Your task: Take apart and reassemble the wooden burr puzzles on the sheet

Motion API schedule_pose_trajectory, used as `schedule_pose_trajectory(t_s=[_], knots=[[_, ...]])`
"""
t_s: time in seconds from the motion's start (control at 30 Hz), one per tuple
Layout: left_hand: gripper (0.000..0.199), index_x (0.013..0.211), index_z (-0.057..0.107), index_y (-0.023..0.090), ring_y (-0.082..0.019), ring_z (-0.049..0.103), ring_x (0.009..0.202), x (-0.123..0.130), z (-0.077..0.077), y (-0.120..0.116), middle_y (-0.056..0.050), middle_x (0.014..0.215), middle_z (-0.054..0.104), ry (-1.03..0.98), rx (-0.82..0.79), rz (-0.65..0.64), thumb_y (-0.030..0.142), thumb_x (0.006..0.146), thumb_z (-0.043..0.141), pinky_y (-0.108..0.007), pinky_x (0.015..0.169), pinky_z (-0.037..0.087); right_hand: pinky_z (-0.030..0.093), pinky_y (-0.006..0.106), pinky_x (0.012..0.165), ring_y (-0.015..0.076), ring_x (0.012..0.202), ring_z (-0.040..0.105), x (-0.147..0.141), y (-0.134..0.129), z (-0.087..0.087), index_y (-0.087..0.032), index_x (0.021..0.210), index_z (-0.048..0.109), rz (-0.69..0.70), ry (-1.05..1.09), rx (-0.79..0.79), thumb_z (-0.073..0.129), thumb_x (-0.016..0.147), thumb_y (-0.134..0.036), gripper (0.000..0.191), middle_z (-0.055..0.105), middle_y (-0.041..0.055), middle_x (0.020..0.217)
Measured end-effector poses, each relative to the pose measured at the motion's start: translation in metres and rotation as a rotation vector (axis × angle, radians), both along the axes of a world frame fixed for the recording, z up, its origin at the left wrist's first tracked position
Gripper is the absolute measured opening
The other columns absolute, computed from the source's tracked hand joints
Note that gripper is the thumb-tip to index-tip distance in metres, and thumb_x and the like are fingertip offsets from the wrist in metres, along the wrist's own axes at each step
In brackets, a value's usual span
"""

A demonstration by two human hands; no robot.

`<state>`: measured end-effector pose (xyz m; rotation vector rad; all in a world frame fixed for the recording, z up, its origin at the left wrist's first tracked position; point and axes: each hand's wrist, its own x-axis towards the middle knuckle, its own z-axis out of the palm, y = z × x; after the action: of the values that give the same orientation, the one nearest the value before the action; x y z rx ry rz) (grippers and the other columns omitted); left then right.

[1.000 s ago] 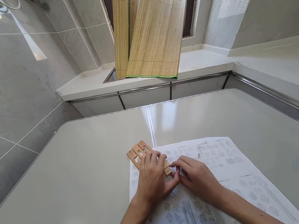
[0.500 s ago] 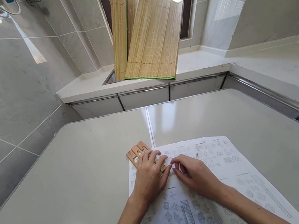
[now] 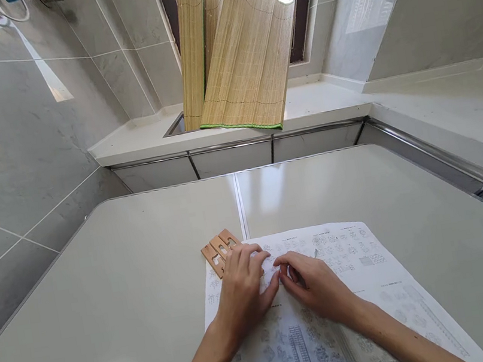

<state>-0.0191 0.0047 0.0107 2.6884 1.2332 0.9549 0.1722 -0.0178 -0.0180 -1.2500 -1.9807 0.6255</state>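
Observation:
My left hand (image 3: 243, 283) rests palm down, its fingers curved and its thumb apart, with bare paper showing in the gap. Its fingers lie over the near ends of several flat wooden pieces (image 3: 216, 243) with cut-out slots, set side by side. Beneath both hands is a large printed sheet (image 3: 351, 276) covered with small line drawings. My right hand (image 3: 313, 282) is closed in a pinch, its fingertips close to my left thumb. Whatever the pinch holds, if anything, is hidden.
A pale table (image 3: 147, 280) with a centre seam carries the sheet. Beyond its far edge, a folded bamboo mat (image 3: 246, 59) leans on a white ledge (image 3: 324, 99) before a window. Tiled walls (image 3: 34, 133) rise on both sides. A small grey sliver (image 3: 316, 253) lies on the sheet.
Wood seen half a second ago between my left thumb and fingers no longer shows there; paper does. The hands have barely moved, and the right stays pinched.

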Motion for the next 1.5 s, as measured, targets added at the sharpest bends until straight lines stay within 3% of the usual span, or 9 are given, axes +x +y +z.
schedule_pose_trajectory(t_s=[0.13,0.27,0.5,0.77,0.93,1.13,1.3,1.5], knots=[[0.014,0.1,0.059,0.021,-0.02,0.065,0.082,0.009,0.0,-0.011,-0.006,0.09,0.067,-0.024,0.056,-0.231,0.013,0.089,0.058,-0.033,0.072,0.053,0.046,0.028,0.059,0.015,0.063,0.057,0.002,0.0,-0.002,-0.024,0.102,0.06,0.005,0.04,-0.067,0.055,0.093,-0.016,0.013,0.065,-0.0018,0.08],[0.011,0.081,0.055,0.022,-0.014,0.059,0.056,0.013,-0.008,-0.017,0.001,0.067,0.063,0.055,0.014,-0.403,0.013,0.088,0.052,-0.027,0.049,0.041,0.048,0.028,0.061,0.0156,0.064,0.059,0.003,0.001,-0.003,-0.025,0.102,0.062,-0.003,0.088,-0.097,0.054,0.096,-0.019,0.012,0.065,-0.0013,0.079],[0.021,0.067,0.05,0.022,-0.013,0.055,0.046,0.011,-0.02,-0.013,0.003,0.054,0.058,0.127,0.003,-0.388,0.015,0.087,0.051,-0.027,0.045,0.036,0.046,0.028,0.064,0.0156,0.066,0.06,0.003,0.002,-0.002,-0.025,0.095,0.062,0.023,0.045,-0.036,0.053,0.096,-0.016,0.013,0.067,-0.0011,0.081],[0.025,0.063,0.048,0.022,-0.011,0.051,0.045,0.01,-0.017,-0.013,0.004,0.052,0.056,0.031,-0.008,-0.332,0.015,0.087,0.051,-0.026,0.047,0.033,0.046,0.027,0.067,0.0161,0.072,0.062,0.005,0.001,-0.004,-0.024,0.094,0.063,0.05,0.015,0.0,0.053,0.095,-0.013,0.015,0.069,-0.0004,0.083],[0.032,0.057,0.044,0.021,-0.01,0.042,0.045,-0.002,-0.007,-0.001,0.005,0.049,0.047,-0.128,-0.056,-0.151,0.019,0.086,0.057,-0.025,0.049,0.031,0.044,0.027,0.064,0.0159,0.069,0.06,0.005,-0.003,0.0,-0.023,0.094,0.065,0.051,0.023,-0.004,0.052,0.096,-0.016,0.015,0.068,-0.0005,0.079],[0.032,0.062,0.049,0.021,-0.01,0.037,0.047,-0.056,0.004,0.029,0.007,0.051,0.041,-0.343,-0.105,0.22,0.03,0.092,0.056,-0.023,0.051,0.033,0.042,0.027,0.06,0.0153,0.061,0.055,0.007,-0.007,0.004,-0.023,0.096,0.066,0.055,0.002,-0.016,0.05,0.098,-0.021,0.017,0.065,-0.0018,0.072],[0.037,0.06,0.044,0.021,-0.009,0.032,0.049,-0.095,-0.003,0.053,0.008,0.052,0.036,-0.452,-0.146,0.442,0.037,0.092,0.055,-0.022,0.054,0.031,0.043,0.028,0.061,0.0162,0.063,0.057,0.01,-0.007,0.005,-0.023,0.097,0.067,0.058,0.004,-0.015,0.049,0.098,-0.024,0.018,0.066,-0.0008,0.073],[0.041,0.059,0.041,0.021,-0.01,0.03,0.051,-0.109,-0.016,0.068,0.008,0.055,0.03,-0.535,-0.248,0.555,0.044,0.09,0.054,-0.022,0.054,0.028,0.043,0.027,0.062,0.0156,0.061,0.055,0.01,-0.008,0.004,-0.023,0.096,0.067,0.06,-0.003,-0.012,0.048,0.099,-0.027,0.019,0.063,-0.0022,0.07]])
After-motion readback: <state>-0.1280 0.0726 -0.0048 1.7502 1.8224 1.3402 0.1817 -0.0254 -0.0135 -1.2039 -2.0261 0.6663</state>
